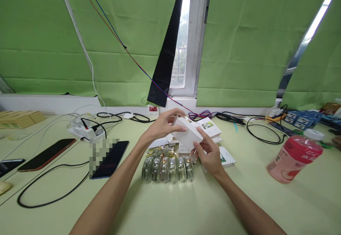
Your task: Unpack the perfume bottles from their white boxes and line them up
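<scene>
A small white box is held up and tilted between my two hands above the table. My left hand grips its upper left end, thumb across the near face. At the lower right end, my right hand pinches the box between thumb and fingers. Just below stands a row of several small clear-wrapped bottles with silver and copper-coloured tops. Behind and beside the held box lie more white boxes with printed pictures, partly hidden by my hands. Another white box with a green picture lies right of my right hand.
A pink drink bottle stands on the right. To the left lie a dark tablet-like device, a phone and a white power strip with cables. Black cable coils run along the wall.
</scene>
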`<action>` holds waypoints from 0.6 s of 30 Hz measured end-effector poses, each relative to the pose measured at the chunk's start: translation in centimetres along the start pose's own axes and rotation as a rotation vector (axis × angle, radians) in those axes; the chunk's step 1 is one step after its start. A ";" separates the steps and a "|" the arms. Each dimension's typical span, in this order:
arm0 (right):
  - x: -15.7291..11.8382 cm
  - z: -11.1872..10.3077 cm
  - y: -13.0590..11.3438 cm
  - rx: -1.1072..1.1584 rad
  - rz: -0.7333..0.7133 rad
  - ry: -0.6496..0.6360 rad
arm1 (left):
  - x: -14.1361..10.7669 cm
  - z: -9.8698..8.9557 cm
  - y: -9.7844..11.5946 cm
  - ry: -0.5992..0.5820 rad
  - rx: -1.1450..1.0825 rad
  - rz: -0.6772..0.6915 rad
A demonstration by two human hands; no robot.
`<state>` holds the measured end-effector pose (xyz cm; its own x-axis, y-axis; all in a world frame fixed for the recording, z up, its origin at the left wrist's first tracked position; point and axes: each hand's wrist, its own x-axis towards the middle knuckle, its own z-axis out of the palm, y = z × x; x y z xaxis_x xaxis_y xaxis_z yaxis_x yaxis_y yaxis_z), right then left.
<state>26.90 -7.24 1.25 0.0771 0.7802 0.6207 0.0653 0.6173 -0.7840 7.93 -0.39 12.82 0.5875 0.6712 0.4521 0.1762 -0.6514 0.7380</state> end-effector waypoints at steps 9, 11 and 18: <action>0.0 0.0 -0.2 0.052 0.065 -0.002 | 0.0 0.2 0.2 0.024 0.129 0.016; 0.0 0.0 -0.2 0.057 0.073 -0.001 | 0.0 0.2 0.1 0.023 0.158 0.021; 0.1 0.0 -0.1 0.113 0.127 0.025 | -0.2 0.4 0.8 0.037 0.336 0.158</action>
<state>26.85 -7.28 1.39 0.1022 0.8507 0.5156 -0.0590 0.5226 -0.8506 8.31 -1.19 13.16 0.6005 0.5612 0.5697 0.3384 -0.8238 0.4548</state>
